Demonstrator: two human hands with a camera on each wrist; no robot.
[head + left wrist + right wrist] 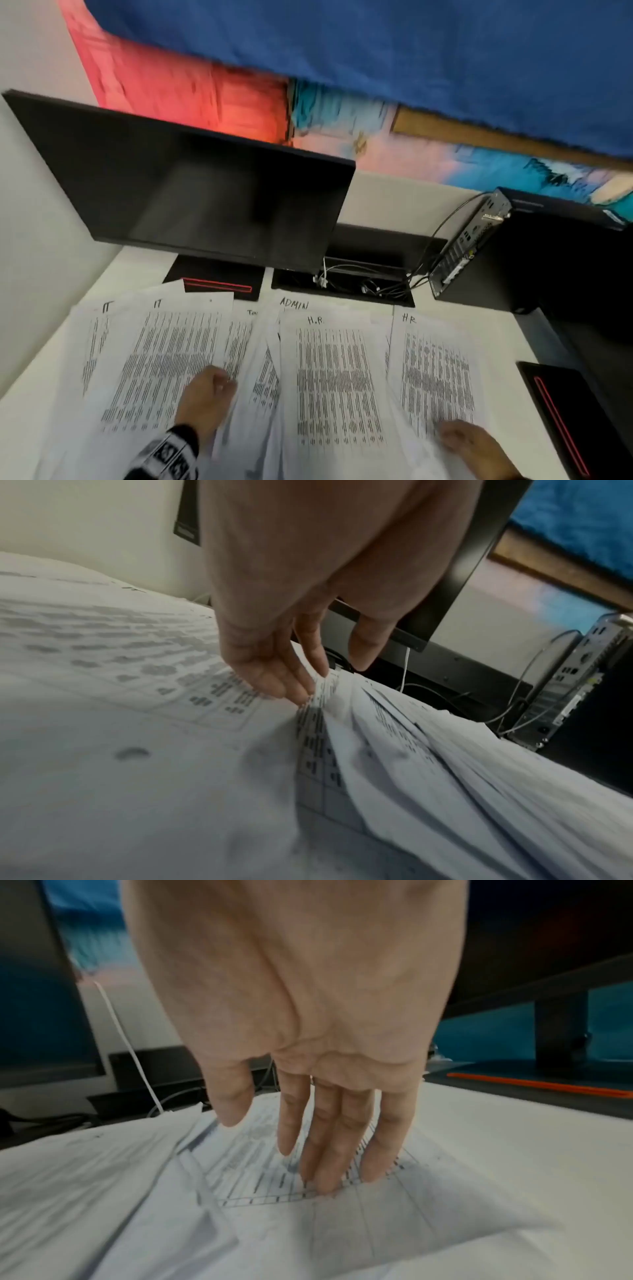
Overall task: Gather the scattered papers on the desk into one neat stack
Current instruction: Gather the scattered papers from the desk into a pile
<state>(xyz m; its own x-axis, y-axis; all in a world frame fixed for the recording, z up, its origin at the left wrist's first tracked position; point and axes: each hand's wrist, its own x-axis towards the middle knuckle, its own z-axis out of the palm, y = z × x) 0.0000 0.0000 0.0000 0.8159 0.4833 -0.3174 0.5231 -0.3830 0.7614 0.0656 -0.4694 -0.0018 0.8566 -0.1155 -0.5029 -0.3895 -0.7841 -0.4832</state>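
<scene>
Several printed sheets lie fanned and overlapping across the white desk (30,411). Handwritten headings mark them: an IT sheet (164,359) at left, an ADMIN sheet (294,305) behind, an H.R. sheet (335,383) in the middle and an HR sheet (435,373) at right. My left hand (205,401) rests on the IT sheet's right edge. In the left wrist view its fingertips (301,693) press where the paper (342,723) bunches into a ridge, thumb apart. My right hand (476,448) lies flat, and its straight fingers (329,1177) press on the HR sheet (260,1172).
A black monitor (191,192) stands behind the papers on a base (219,282) with a red stripe. Right of it are a cable tray (342,284) and a small computer (466,240) with wires. Another black base (575,418) sits at the desk's right edge.
</scene>
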